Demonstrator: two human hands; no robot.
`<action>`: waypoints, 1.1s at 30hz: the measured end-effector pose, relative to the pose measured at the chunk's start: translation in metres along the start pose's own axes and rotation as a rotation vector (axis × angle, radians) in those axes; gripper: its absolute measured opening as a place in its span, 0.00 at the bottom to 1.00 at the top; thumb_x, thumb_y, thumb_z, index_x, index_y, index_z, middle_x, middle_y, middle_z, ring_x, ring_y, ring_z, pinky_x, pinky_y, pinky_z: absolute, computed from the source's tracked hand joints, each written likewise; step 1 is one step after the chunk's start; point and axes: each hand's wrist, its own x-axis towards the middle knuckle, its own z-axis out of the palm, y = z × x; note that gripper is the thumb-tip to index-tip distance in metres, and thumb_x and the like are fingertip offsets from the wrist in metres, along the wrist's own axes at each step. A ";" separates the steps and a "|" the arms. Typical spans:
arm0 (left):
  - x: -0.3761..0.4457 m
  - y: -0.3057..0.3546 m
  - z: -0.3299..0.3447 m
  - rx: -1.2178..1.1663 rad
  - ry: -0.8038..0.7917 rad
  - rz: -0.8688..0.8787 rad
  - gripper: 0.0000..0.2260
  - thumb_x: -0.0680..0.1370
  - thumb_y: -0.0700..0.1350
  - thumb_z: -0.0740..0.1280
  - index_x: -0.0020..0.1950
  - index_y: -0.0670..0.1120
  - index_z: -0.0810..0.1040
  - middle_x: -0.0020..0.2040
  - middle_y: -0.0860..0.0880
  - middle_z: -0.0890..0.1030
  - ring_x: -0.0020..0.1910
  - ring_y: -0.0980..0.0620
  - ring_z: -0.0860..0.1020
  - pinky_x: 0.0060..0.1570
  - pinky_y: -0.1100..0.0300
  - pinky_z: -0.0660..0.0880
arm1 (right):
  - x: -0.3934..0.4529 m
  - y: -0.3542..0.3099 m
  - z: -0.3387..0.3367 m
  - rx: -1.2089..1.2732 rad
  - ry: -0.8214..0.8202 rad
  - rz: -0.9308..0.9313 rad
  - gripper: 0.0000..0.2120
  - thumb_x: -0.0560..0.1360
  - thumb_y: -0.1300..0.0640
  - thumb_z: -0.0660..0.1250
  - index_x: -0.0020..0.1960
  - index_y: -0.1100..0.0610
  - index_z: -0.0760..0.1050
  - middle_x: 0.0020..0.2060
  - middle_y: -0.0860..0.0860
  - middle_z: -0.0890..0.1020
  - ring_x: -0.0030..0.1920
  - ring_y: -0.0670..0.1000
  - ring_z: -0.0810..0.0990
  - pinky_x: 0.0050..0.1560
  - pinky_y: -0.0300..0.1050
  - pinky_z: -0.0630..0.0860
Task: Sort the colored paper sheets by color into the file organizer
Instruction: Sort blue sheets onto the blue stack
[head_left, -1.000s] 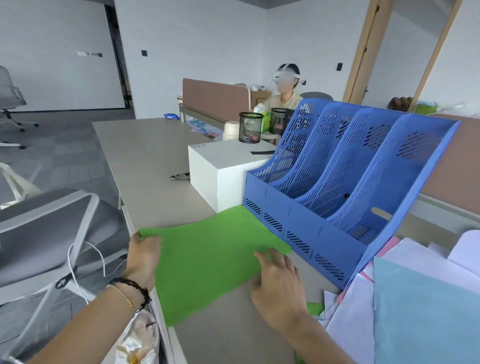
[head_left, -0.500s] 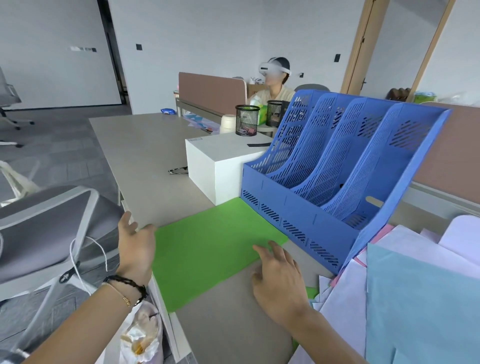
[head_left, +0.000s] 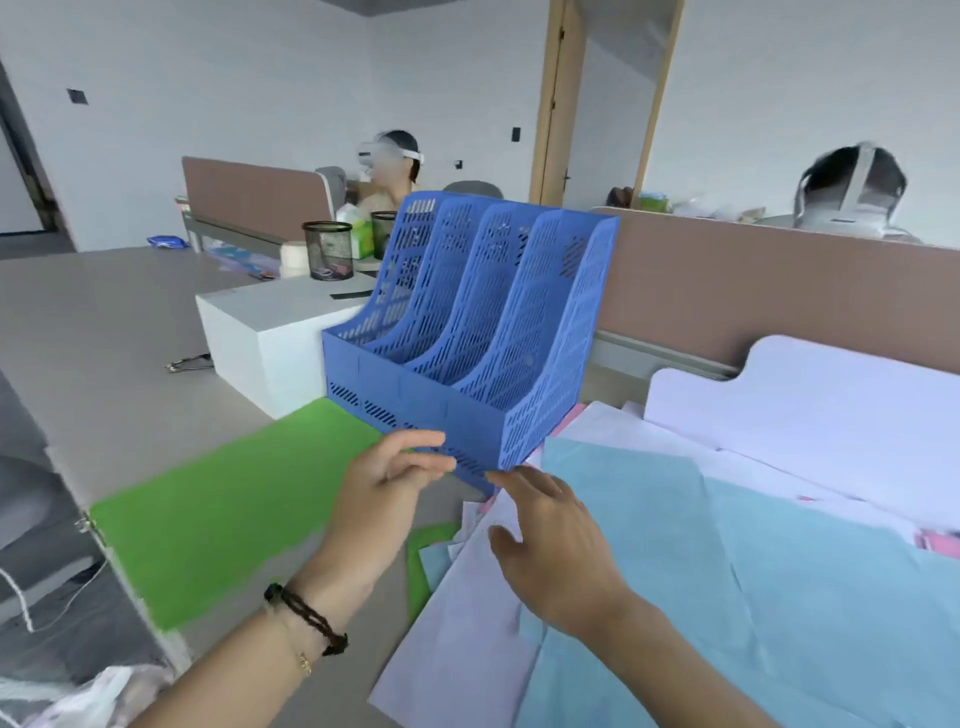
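Observation:
A blue perforated file organizer (head_left: 467, 332) with several empty slots stands on the desk. A green sheet (head_left: 223, 509) lies flat to its left, at the desk's front edge. Right of it spreads a loose pile: light blue sheets (head_left: 727, 561), lavender sheets (head_left: 467, 623), pink edges (head_left: 935, 543) and a green corner (head_left: 423, 561). My left hand (head_left: 387, 488) hovers with fingers apart in front of the organizer's near corner, off the green sheet. My right hand (head_left: 545, 540) rests with spread fingers on the lavender and blue sheets. Neither hand holds anything.
A white box (head_left: 270, 343) sits left of the organizer, with glasses (head_left: 189, 364) beside it. Mesh pen cups (head_left: 328, 250) stand behind. A brown partition (head_left: 779, 301) runs along the back. Two persons sit beyond it. A grey chair (head_left: 31, 519) is at my left.
Both hands have left the green sheet and moved right, toward the organizer's corner and the paper pile. The view has swung right, showing more of the pile.

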 end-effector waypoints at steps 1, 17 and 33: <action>-0.006 -0.001 0.017 0.064 -0.110 0.018 0.16 0.79 0.31 0.63 0.56 0.50 0.82 0.48 0.52 0.88 0.51 0.59 0.84 0.52 0.64 0.75 | -0.010 0.014 -0.012 -0.041 -0.032 0.041 0.27 0.78 0.50 0.63 0.76 0.44 0.64 0.73 0.44 0.69 0.74 0.51 0.65 0.72 0.48 0.65; 0.008 -0.051 0.126 0.885 -0.419 0.275 0.15 0.80 0.45 0.67 0.67 0.53 0.78 0.69 0.58 0.77 0.67 0.55 0.75 0.67 0.56 0.70 | -0.100 0.158 -0.066 -0.347 -0.215 0.426 0.35 0.61 0.23 0.68 0.58 0.44 0.69 0.59 0.45 0.68 0.64 0.51 0.69 0.56 0.48 0.70; -0.009 -0.036 0.142 0.935 -0.526 0.135 0.37 0.78 0.71 0.57 0.82 0.56 0.55 0.81 0.52 0.62 0.80 0.49 0.58 0.77 0.52 0.59 | -0.056 0.215 -0.066 -0.222 0.067 0.568 0.27 0.79 0.34 0.57 0.74 0.45 0.64 0.61 0.48 0.77 0.60 0.56 0.79 0.53 0.49 0.74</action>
